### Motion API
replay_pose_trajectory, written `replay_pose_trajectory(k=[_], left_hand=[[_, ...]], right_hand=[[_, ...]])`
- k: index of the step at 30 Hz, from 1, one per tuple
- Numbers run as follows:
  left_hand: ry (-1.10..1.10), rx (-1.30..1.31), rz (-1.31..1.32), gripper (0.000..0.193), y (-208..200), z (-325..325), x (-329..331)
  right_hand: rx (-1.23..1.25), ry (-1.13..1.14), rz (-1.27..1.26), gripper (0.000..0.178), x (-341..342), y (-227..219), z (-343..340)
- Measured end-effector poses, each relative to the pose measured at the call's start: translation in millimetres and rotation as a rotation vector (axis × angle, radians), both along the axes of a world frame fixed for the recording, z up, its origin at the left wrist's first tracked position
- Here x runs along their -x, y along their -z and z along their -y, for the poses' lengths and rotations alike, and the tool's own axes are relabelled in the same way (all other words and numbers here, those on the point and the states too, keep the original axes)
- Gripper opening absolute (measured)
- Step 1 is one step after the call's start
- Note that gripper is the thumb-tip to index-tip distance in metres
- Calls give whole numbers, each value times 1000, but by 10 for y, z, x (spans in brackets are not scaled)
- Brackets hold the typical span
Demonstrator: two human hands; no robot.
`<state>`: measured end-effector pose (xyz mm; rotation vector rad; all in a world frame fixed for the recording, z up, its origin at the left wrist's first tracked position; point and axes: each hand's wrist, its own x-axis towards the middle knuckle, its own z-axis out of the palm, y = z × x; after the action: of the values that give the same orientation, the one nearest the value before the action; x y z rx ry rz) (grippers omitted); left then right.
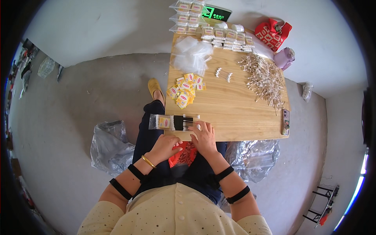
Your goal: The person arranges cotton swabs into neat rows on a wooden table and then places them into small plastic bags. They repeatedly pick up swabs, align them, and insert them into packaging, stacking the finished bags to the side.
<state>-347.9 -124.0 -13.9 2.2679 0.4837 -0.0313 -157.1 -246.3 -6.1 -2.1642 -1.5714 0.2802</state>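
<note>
At the table's front-left edge lies a clear bag (152,122) with cotton swabs and a yellow card (164,122) in it. Against its right end is a black holder (178,123), with a row of cotton swabs (190,124) sticking out to the right. My right hand (205,138) is open, its fingertips touching the white tips of those swabs. Just below the holder, over the table's edge, my left hand (166,147) is open and holds nothing, fingers pointing right. Farther back lies a small group of cotton swabs (223,74).
Yellow cards (183,93) and clear bags (190,53) lie on the left of the wooden table (231,113). A loose swab heap (264,78), phone (285,121) and purple jug (284,58) line the right. Filled swab packs (229,37) stand at the back.
</note>
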Motion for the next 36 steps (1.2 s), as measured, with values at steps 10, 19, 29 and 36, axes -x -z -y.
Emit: replay_pose_trajectory(k=[10,19,29,36], left_hand=[[-18,35,82,45,-78,-17,-99],[39,-325,-18,76,-82,40,-207],[-217,43,60,58,-56,38,-206],[-504,613,242,18,-133,-67,-298]], right_hand=[[-56,51,39,11,-95,103,-233],[-53,-79,95,8,-212,69,-395],[-57,-144,146,9,-306,71,-402],[-27,-138,-203,9,-194,-425,-200]])
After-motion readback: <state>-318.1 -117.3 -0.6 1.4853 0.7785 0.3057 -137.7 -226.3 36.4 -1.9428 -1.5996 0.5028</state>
